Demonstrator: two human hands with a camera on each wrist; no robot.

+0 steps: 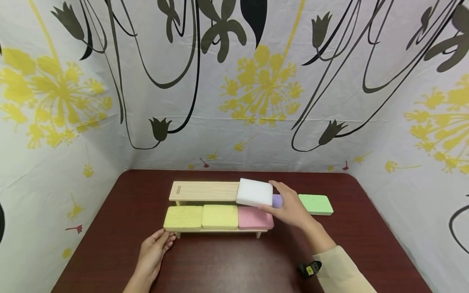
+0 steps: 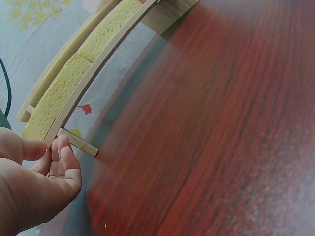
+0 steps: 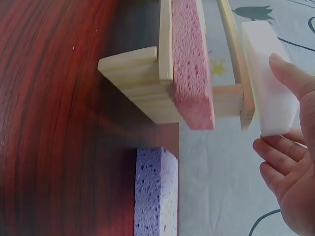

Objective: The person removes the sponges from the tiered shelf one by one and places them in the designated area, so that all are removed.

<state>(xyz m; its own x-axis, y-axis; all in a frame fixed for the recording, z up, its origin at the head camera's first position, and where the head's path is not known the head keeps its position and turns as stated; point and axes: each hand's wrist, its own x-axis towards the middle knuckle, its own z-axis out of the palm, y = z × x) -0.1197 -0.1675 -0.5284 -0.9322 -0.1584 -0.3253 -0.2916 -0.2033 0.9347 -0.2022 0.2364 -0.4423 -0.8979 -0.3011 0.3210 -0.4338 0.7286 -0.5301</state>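
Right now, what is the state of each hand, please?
Left hand: pinching the end of the lower wooden shelf.
Right hand: holding the white block.

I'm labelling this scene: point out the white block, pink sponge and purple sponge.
White block (image 1: 254, 192): head view, middle of its broad face.
Pink sponge (image 1: 254, 217): head view, middle of its upper face.
Purple sponge (image 3: 153, 192): right wrist view, its darker pored face.

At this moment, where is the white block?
In the head view, the white block is in the right hand, at the right end of the upper wooden shelf, beyond the pink sponge.
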